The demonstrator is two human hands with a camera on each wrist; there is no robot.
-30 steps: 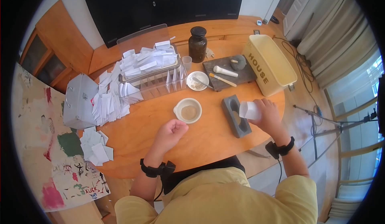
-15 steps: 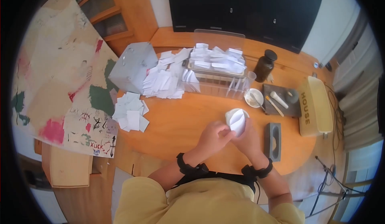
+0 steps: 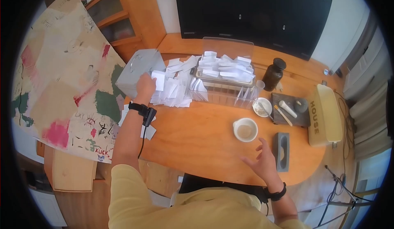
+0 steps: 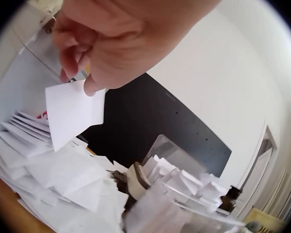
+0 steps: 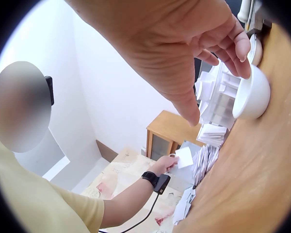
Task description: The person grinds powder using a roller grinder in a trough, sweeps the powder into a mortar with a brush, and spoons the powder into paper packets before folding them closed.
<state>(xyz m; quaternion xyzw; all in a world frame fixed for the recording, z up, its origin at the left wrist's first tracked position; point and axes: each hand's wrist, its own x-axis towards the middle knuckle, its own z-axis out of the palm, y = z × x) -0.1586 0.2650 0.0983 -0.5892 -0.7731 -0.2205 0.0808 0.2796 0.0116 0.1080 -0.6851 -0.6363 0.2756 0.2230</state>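
My left hand (image 3: 144, 87) pinches a small white paper packet (image 4: 73, 112) between thumb and fingers. It is above a heap of similar white packets (image 3: 174, 91), right beside a silver metal case (image 3: 137, 67). In the right wrist view the packet (image 5: 184, 158) shows its flat face. My right hand (image 3: 264, 162) holds nothing, its fingers spread and loosely bent. It hovers between a white spouted bowl (image 3: 245, 129), which has something tan in its bottom, and a grey stone block (image 3: 282, 152) with an oblong hollow.
Behind stand a clear box (image 3: 223, 94) full of packets and a dark brown jar (image 3: 273, 75). To the right are a small white dish (image 3: 261, 107), a dark board (image 3: 301, 117) bearing a pestle and brush, and a cream bin (image 3: 326, 118) marked HOUSE.
The right hand held a white packet by the stone block, then both hands had an opened packet over the bowl. Now the left hand has the packet far left; the right is free. The view turned left.
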